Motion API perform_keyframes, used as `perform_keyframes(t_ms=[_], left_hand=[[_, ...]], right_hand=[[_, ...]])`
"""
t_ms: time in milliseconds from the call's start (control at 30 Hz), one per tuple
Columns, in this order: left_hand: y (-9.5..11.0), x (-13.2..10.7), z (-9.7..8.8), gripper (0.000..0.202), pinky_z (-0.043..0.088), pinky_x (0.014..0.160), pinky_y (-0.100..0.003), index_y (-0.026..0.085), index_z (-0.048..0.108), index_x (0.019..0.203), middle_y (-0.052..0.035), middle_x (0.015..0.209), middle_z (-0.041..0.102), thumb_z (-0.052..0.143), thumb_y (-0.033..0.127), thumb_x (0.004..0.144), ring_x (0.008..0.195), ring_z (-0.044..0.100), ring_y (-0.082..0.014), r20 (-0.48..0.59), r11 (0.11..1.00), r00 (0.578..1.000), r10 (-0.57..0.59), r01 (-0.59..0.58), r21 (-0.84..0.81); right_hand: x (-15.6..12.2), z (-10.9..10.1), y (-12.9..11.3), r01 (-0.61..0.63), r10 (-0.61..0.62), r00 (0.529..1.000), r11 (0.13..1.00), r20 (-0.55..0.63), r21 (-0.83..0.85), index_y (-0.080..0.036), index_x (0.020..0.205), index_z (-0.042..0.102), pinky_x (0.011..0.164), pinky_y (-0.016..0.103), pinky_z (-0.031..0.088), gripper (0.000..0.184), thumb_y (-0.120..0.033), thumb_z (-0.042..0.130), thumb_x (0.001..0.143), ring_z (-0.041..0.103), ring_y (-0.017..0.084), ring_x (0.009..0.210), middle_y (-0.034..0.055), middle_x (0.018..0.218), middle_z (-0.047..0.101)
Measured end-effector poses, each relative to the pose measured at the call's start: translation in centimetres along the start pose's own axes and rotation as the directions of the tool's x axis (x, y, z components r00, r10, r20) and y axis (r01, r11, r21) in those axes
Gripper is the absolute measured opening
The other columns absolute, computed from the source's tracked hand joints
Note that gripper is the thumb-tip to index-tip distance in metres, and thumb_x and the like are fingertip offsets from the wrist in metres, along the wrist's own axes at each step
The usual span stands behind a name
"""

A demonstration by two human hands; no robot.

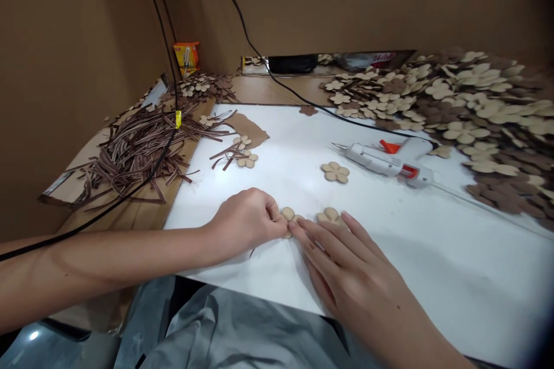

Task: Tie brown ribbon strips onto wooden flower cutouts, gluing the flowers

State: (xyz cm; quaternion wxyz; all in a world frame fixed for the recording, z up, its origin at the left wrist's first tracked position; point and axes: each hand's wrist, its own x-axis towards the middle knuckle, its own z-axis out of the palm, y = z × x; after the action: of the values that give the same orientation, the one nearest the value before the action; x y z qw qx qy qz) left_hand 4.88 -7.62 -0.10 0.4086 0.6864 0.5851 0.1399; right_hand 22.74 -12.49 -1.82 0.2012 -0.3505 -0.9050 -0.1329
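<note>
My left hand (pixel 246 220) is closed in a pinch on a small tan flower-shaped piece (pixel 289 215) lying on the white sheet (pixel 389 242). My right hand (pixel 341 265) lies flat with its fingers stretched out, fingertips touching that same piece. A second tan flower piece (pixel 329 215) sits partly under my right fingers. A third flower piece (pixel 334 172) lies alone further back on the sheet. A white glue gun (pixel 385 162) with an orange trigger rests behind it to the right.
A large heap of tan and brown flower pieces (pixel 467 109) fills the back right. Brown strips (pixel 138 147) pile at the left, crossed by black cables (pixel 130 196). A yellow box (pixel 187 57) stands at the back wall. Grey cloth (pixel 225 328) lies on my lap.
</note>
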Motion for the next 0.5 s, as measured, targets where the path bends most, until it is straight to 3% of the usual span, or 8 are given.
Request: perform_keyframes(t_ms=[133,267,500], left_hand=[[-0.4,0.4,0.1,0.017,0.031,0.043,-0.019,0.017,0.058,0.057,0.0023,0.051,0.054,0.055,0.033,0.063,0.048,0.044,-0.0097,0.013,0.999,1.0,-0.007,0.007,-0.048],[-0.7,0.8,0.2,0.018,0.031,0.042,-0.019,0.017,0.061,0.057,0.0008,0.052,0.059,0.058,0.034,0.059,0.048,0.048,-0.0106,0.061,0.995,0.998,-0.023,0.029,-0.094],[-1.0,1.1,0.3,0.017,0.026,0.036,-0.019,0.017,0.061,0.056,0.0001,0.051,0.057,0.055,0.032,0.06,0.043,0.044,-0.0094,0.056,0.996,0.997,-0.055,0.059,-0.06]], right_hand=[[0.4,0.1,0.1,0.036,-0.036,0.999,0.999,0.021,-0.014,-0.002,0.102,0.064,0.095,0.046,0.037,0.03,-0.003,0.044,0.079,0.057,0.025,0.09,0.0126,0.092,0.065],[0.8,0.0,1.0,0.169,-0.166,0.985,0.985,0.052,-0.044,0.002,0.098,0.064,0.093,0.043,0.042,0.029,-0.001,0.042,0.078,0.058,0.025,0.085,0.0148,0.093,0.064],[0.3,-0.2,2.8,0.343,-0.34,0.933,0.939,0.122,-0.005,0.001,0.111,0.058,0.096,0.043,0.041,0.037,0.001,0.038,0.08,0.055,0.028,0.105,0.0168,0.113,0.061]])
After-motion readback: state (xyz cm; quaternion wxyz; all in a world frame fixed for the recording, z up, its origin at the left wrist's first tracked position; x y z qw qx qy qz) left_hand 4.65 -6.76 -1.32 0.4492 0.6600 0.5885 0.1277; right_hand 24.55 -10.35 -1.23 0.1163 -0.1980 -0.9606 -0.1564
